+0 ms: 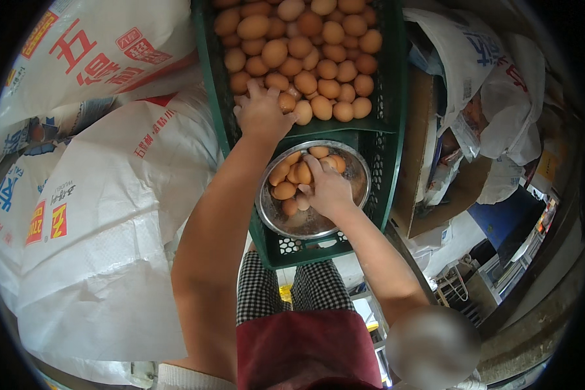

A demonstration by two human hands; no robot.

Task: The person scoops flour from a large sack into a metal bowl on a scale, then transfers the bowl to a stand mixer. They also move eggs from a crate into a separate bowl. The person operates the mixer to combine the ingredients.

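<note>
Many brown eggs (328,69) fill the far part of a green plastic crate (397,161). My left hand (263,111) rests on the near left edge of these eggs, fingers spread, with an egg beside the thumb; whether it grips one is hidden. A round stainless steel bowl (317,226) stands in the near part of the crate, holding several brown eggs (284,190). My right hand (329,190) reaches into the bowl from the right, its fingers over the eggs. Its palm faces down, so what lies under the fingers cannot be made out.
Large white woven sacks (92,219) with printing crowd the left side. On the right, an open cardboard box (424,214) and white plastic bags (507,112) stand close to the crate. A green divider (341,131) separates the loose eggs from the bowl. A wire rack (456,282) is at the lower right.
</note>
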